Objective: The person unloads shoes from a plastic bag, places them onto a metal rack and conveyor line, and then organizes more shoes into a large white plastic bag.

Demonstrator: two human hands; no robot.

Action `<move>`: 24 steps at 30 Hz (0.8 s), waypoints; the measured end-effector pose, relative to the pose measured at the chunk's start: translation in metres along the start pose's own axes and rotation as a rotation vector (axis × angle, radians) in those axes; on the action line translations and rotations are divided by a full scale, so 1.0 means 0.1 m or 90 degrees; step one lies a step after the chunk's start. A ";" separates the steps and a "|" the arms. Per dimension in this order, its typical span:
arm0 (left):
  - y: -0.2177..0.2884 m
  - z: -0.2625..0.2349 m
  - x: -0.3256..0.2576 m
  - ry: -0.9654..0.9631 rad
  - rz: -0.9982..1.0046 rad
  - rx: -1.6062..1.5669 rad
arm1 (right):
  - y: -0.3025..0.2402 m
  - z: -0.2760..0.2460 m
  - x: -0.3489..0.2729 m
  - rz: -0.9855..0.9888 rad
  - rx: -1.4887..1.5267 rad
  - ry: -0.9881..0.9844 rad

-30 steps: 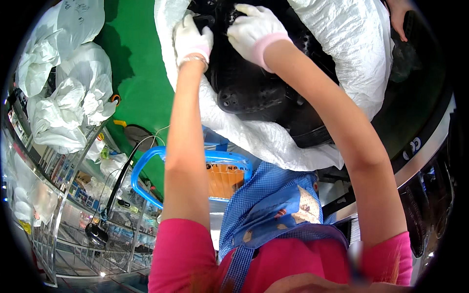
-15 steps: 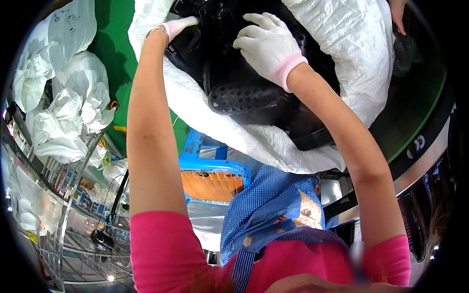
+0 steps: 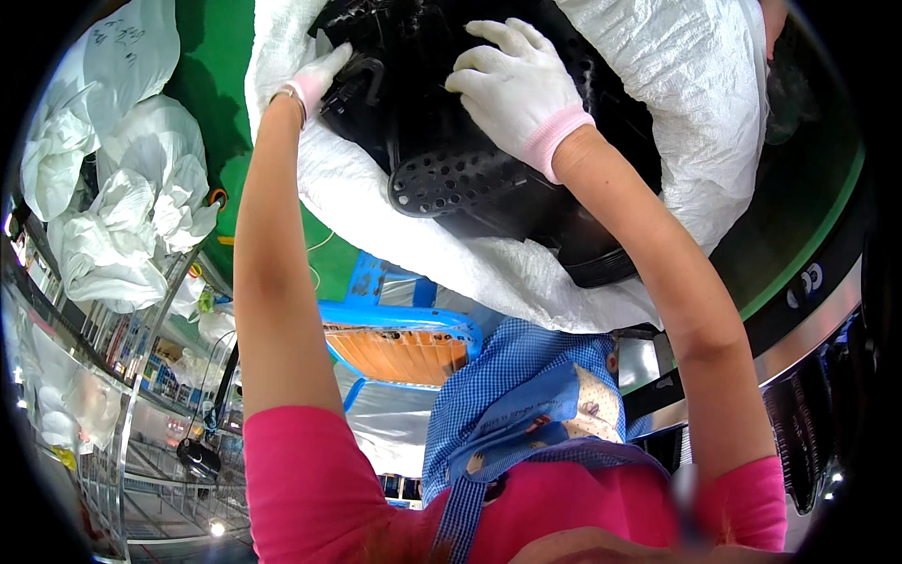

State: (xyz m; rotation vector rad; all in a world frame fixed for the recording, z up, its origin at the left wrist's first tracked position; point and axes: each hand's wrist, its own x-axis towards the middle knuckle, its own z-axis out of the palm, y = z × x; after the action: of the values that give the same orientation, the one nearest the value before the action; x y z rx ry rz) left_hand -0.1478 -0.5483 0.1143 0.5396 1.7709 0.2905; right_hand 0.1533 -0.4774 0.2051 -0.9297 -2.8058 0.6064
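A white woven sack (image 3: 489, 273) lies wide open before me, filled with black shoes. Among them a black clog with round holes (image 3: 451, 183) lies near the front, beside a dark thick-soled shoe (image 3: 594, 254). My right hand (image 3: 521, 85), in a white glove with a pink cuff, rests over the black pile, its fingers apart and slightly bent. My left hand (image 3: 318, 77), gloved likewise, is at the sack's left rim beside a black shoe (image 3: 362, 89). Its visible fingers stretch out; the rest are hidden.
White plastic bags (image 3: 127, 216) hang or lie on the left above a metal wire rack (image 3: 132, 404). A blue-framed seat with an orange-brown panel (image 3: 399, 352) stands below the sack. A dark round-edged surface (image 3: 808, 240) lies to the right. Another person's hand (image 3: 773, 21) shows at top right.
My left hand has drawn back to the left, toward the sack's rim. My right hand stays nearly where it was. The other person's hand has moved up, mostly out of view.
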 end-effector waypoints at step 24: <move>0.14 0.47 -0.60 0.174 0.093 0.039 | 0.04 -0.04 -0.03 0.007 -0.023 -0.032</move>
State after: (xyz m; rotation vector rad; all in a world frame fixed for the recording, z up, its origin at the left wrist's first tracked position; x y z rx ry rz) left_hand -0.0879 -0.5704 0.1592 0.7008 2.0127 0.4285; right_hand 0.1587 -0.4751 0.2074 -0.9497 -2.8675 0.5909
